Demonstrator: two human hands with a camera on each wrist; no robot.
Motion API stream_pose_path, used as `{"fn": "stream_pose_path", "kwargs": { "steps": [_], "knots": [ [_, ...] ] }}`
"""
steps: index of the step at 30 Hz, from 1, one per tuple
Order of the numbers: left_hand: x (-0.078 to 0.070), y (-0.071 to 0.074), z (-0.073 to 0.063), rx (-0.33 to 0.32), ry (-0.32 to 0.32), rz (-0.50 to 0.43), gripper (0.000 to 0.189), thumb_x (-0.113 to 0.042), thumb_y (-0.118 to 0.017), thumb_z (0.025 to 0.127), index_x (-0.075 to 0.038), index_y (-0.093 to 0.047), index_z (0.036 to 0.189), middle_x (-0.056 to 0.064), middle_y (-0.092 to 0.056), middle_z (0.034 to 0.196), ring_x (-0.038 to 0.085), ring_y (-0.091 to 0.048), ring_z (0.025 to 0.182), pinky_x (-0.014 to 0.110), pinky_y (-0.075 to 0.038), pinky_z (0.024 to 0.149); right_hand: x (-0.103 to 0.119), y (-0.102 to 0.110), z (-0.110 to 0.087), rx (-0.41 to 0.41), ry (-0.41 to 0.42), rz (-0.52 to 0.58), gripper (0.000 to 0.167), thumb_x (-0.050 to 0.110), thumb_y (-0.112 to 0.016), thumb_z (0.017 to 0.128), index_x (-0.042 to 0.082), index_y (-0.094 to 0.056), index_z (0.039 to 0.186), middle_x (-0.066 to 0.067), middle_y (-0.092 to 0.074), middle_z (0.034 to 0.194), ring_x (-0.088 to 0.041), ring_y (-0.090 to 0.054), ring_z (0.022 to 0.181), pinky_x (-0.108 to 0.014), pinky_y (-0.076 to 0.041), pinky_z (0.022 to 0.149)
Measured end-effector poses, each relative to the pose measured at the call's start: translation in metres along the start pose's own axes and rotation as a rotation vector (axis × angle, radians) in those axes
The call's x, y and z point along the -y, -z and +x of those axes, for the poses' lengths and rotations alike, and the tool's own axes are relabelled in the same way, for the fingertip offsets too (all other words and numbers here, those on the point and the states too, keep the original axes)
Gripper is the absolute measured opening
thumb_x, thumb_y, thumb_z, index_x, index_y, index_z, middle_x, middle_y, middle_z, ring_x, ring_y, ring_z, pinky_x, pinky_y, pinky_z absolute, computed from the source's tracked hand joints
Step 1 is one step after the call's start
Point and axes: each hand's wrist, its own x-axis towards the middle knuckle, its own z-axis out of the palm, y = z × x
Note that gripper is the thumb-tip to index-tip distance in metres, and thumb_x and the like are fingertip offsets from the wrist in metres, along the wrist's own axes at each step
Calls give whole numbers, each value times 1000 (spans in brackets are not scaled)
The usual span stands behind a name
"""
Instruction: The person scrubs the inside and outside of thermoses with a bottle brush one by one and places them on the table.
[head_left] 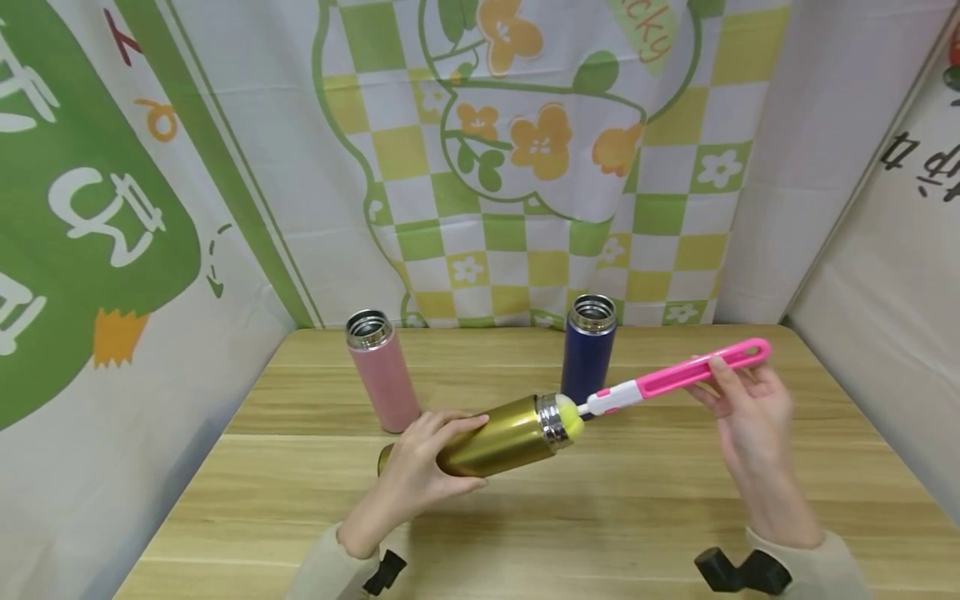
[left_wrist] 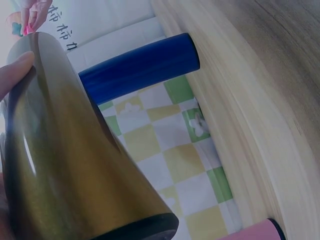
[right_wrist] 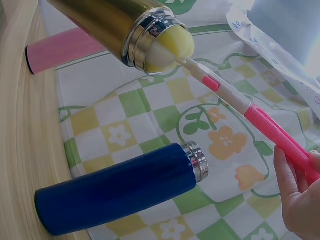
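Checked cloth (head_left: 525, 200) in green, yellow and white, with orange flowers and a leafy outline, hangs beyond the gold flask (head_left: 502, 442). High on that cloth I can read the orange letters "icky", the start of the word running out of sight. Well to the right of the gold flask, a pale panel (head_left: 877, 292) carries black characters; my left wrist view shows 柿柿 and part of a third. Far to its left, a green patch (head_left: 142, 225) bears large white characters, tilted and cut off, which I cannot make out.

Below the gold flask spreads a wood-grain table (head_left: 637, 525). I hold the flask tilted over it, base to the left, steel mouth to the right and slightly raised. My left hand (head_left: 427, 458) wraps its body near the base, fingers over the far side and thumb along the near side.

To the right of the flask's mouth, my right hand (head_left: 757, 421) pinches the pink handle of a brush (head_left: 678, 377) near its looped end. The brush's white neck points at the gold flask, and its yellow and white sponge (head_left: 570, 418) sits partly inside the mouth, partly bulging out.

Just behind the gold flask, a pink flask (head_left: 386, 379) stands upright towards its base end, and a blue flask (head_left: 587, 362) stands upright behind its mouth, both with bare steel rims.
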Motion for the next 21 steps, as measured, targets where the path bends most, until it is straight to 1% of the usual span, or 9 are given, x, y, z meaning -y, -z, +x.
{"fn": "stream_pose_path", "kwargs": {
  "steps": [5, 9, 13, 21],
  "knots": [
    [-1, 0, 1, -12, 1, 9, 70, -29, -84, 47, -13, -60, 111, 3, -59, 103, 17, -53, 89, 33, -45, 71, -4, -2, 0, 24, 0, -15, 12, -8, -54, 81, -5, -51, 93, -14, -63, 84, -22, -64, 78, -34, -50, 71],
    [-1, 0, 1, -13, 5, 13, 71, -29, -85, 47, -12, -60, 111, 4, -59, 103, 17, -53, 89, 33, -46, 70, -8, -3, -1, -8, -11, -83, 11, -5, -55, 82, -3, -52, 93, -13, -63, 85, -21, -64, 79, -32, -50, 72],
    [0, 0, 0, -11, 16, 14, 71, -28, -85, 46, -13, -59, 111, 3, -58, 103, 17, -54, 89, 33, -46, 70, -11, -4, -2, -28, -25, -121, 11, -3, -56, 82, -2, -52, 92, -12, -63, 84, -20, -64, 79, -31, -49, 73],
    [1, -1, -2, -2, 27, 9, 72, -29, -85, 47, -14, -59, 112, 3, -58, 104, 17, -53, 90, 33, -46, 69, -12, -3, -4, 23, -24, -113, 9, -5, -53, 83, -2, -52, 92, -12, -62, 85, -20, -64, 79, -32, -49, 73]
  ]
}}
